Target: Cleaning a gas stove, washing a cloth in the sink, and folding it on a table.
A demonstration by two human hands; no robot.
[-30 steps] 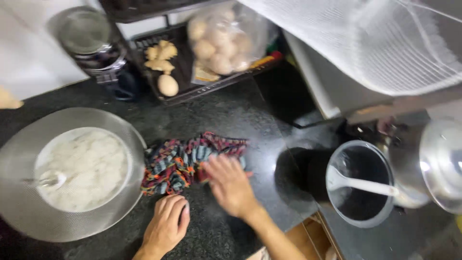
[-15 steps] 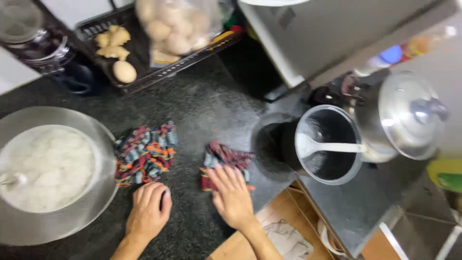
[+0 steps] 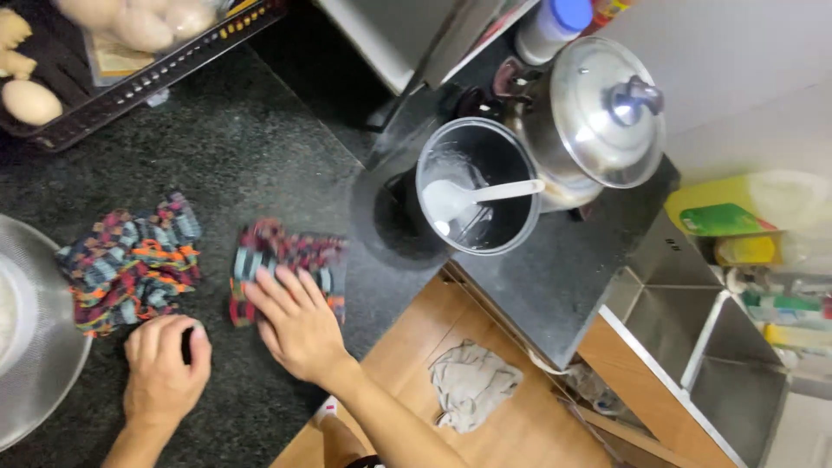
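Two multicoloured woven potholders lie on the dark speckled counter (image 3: 251, 147). My right hand (image 3: 295, 321) rests flat, fingers spread, on the right potholder (image 3: 290, 256). The left potholder (image 3: 130, 264) lies apart from it, beside a large metal plate (image 3: 39, 373). My left hand (image 3: 165, 368) sits curled in a loose fist on the counter just below the left potholder, holding nothing that I can see.
A clear round container (image 3: 477, 186) with a white spoon (image 3: 472, 198) stands right of the potholders, next to a lidded steel pot (image 3: 598, 121). A black tray (image 3: 104, 95) with eggs and bagged food sits at the back left. A grey rag (image 3: 472, 381) lies on the wooden floor.
My right hand has slid the right potholder further from the left one. The view has swung right and closer, bringing the pot, sink area and floor into sight.
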